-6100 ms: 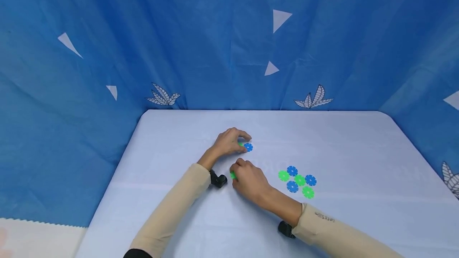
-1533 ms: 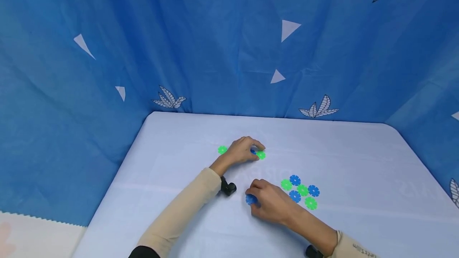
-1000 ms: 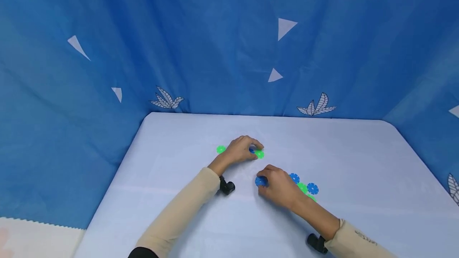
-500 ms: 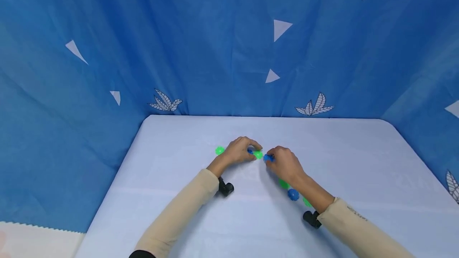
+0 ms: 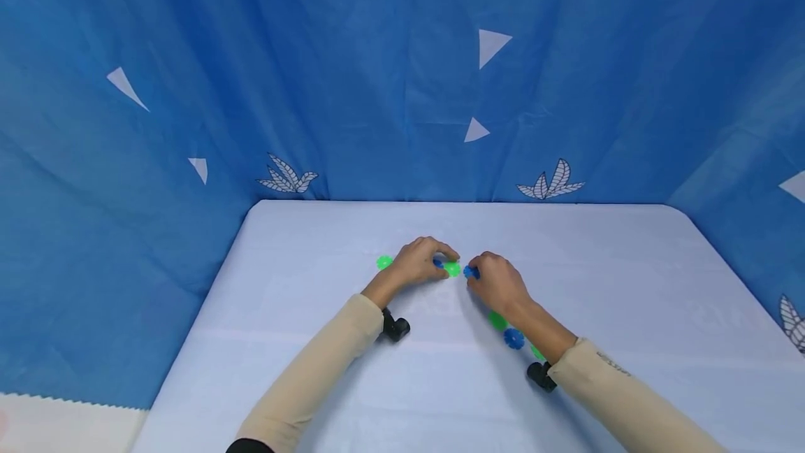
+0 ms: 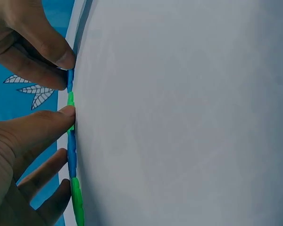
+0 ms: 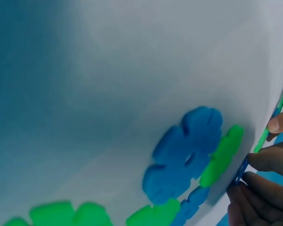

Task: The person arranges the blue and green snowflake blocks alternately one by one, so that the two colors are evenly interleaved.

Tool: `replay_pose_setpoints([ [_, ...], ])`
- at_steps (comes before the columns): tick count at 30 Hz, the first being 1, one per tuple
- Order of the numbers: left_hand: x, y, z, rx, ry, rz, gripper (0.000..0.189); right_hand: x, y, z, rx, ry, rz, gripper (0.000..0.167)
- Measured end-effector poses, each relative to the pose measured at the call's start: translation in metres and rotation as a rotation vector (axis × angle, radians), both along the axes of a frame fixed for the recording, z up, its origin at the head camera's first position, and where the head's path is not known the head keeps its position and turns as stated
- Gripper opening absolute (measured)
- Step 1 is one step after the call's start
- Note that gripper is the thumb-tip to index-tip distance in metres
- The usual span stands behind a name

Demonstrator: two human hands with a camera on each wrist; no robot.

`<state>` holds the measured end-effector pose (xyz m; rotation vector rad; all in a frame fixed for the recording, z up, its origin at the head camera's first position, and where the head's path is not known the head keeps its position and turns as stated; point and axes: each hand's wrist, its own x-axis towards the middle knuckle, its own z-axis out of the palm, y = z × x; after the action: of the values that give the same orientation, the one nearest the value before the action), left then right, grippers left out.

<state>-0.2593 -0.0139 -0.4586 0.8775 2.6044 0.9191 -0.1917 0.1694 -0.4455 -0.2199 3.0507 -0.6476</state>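
Observation:
My left hand (image 5: 415,261) pinches a green notched, flower-shaped disc (image 5: 452,269) between thumb and finger, at the right end of a row on the table. Another green disc (image 5: 384,262) shows left of that hand, and part of a blue disc (image 5: 437,263) shows inside its grip; the hand hides the rest. My right hand (image 5: 499,282) pinches a blue flower-shaped disc (image 5: 469,272) just right of the held green one. In the left wrist view this blue disc (image 6: 70,81) stands close to the green disc (image 6: 70,100); whether they touch I cannot tell.
Under my right forearm lie loose discs, partly hidden: a green one (image 5: 497,320), a blue one (image 5: 513,338) and another green one (image 5: 537,352). The white table (image 5: 352,397) meets a blue curtain (image 5: 402,89) at its back edge. Black wrist devices (image 5: 396,329) sit at both wrists.
My right hand has carried the blue disc up to the row's right end, then barely moved in the last half second. Since the oldest frame, a green disc has joined the row's right end.

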Motion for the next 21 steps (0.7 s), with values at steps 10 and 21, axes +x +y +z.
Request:
replay_pose_setpoints([
  [10, 0.0047, 0.0038, -0.0020, -0.008, 0.009, -0.005, 0.035, 0.0073, 0.0025, -0.0045, 0.016, 0.068, 0.037, 0.026],
  [21, -0.0016, 0.0025, 0.0015, -0.014, 0.008, -0.003, 0.034, -0.0002, -0.0004, -0.0039, 0.012, 0.048, 0.036, 0.028],
])
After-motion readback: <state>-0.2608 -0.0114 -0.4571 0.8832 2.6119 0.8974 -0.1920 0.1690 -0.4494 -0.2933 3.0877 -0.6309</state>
